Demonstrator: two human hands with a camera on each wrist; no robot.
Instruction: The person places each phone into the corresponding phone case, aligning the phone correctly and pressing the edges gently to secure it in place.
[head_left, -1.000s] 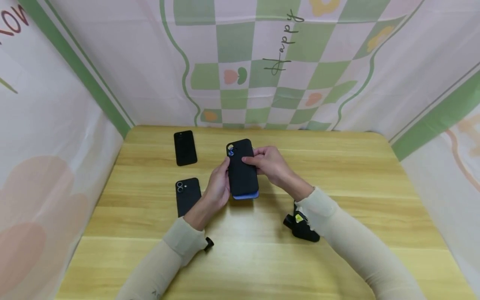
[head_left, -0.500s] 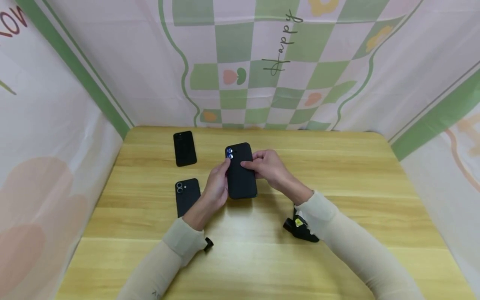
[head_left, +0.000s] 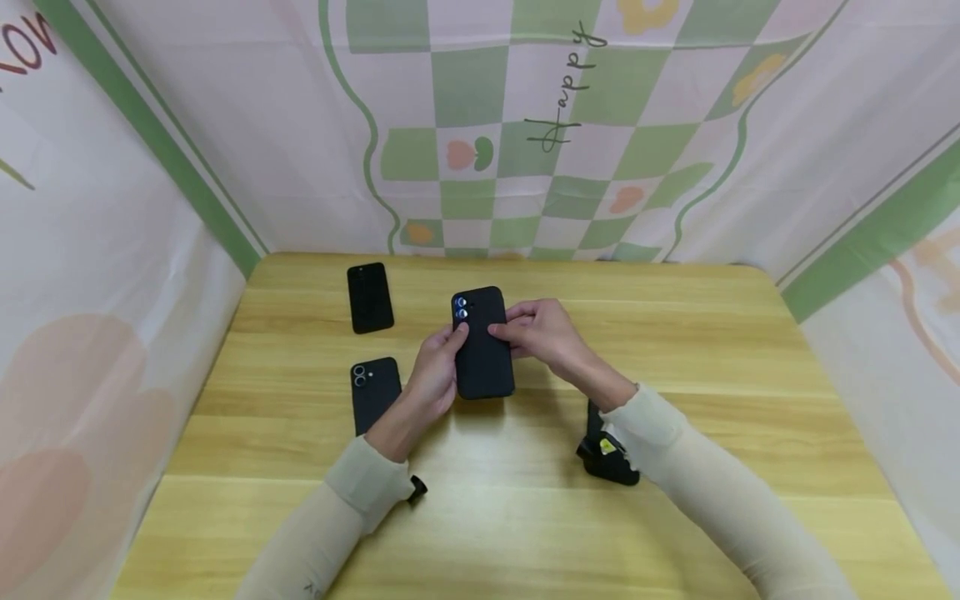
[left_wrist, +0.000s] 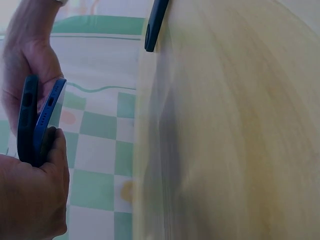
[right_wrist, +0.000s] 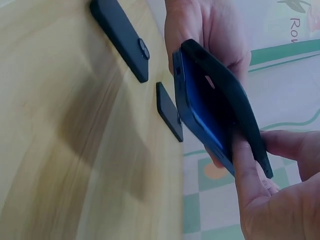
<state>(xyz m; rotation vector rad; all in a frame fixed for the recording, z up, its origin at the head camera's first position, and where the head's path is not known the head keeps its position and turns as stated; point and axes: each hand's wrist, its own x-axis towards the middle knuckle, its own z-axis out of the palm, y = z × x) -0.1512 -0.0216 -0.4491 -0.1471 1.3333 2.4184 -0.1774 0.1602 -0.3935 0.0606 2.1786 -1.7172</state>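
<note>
A black phone case (head_left: 483, 358) is held up over the table, its back toward the head camera. Behind it lies a blue phone (right_wrist: 207, 117), whose lenses show through the camera cutout in the head view. Case and phone stand apart in a wedge along the side facing the right wrist camera. My left hand (head_left: 437, 367) grips both from the left, thumb on the case's back. My right hand (head_left: 543, 333) pinches the case's right edge; in the right wrist view a finger (right_wrist: 245, 165) is between case and phone, the thumb outside.
On the left of the wooden table (head_left: 712, 375) lie a black phone (head_left: 371, 297) and, nearer, a dark phone (head_left: 375, 392) with two ringed lenses, partly behind the left wrist. A black flat thing (head_left: 611, 473) lies under the right cuff. A printed curtain (head_left: 465, 92) closes the back.
The blue phone's lower end, which stuck out below the case, is now hidden behind it, and the lenses line up with the cutout. Both hands have come slightly nearer.
</note>
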